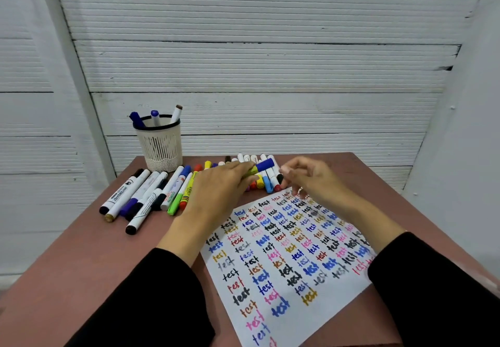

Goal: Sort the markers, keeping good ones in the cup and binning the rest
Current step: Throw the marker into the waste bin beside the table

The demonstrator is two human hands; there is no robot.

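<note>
The person sits at a reddish-brown table with both arms in black sleeves. The left hand holds a marker with a blue cap; the fingers curl around its yellow-green body, and the capped end points to the right, a little above the other markers. The right hand is just beside that cap, with its fingers loosely bent. I cannot tell if it touches the cap or holds something, because this hand is blurred.

Under the hands, a row of small coloured markers lies on the table near its far edge. To the left lies a group of bigger markers, side by side and partly overlapping; one of them has the word "whiteboard" on it.

The cup is a white mesh holder with a black rim. It stands at the far left corner of the table, and three markers stand inside it.

A white sheet of paper lies in front of the person, turned at an angle. It is covered with the word "test" written many times in different colours.
</note>
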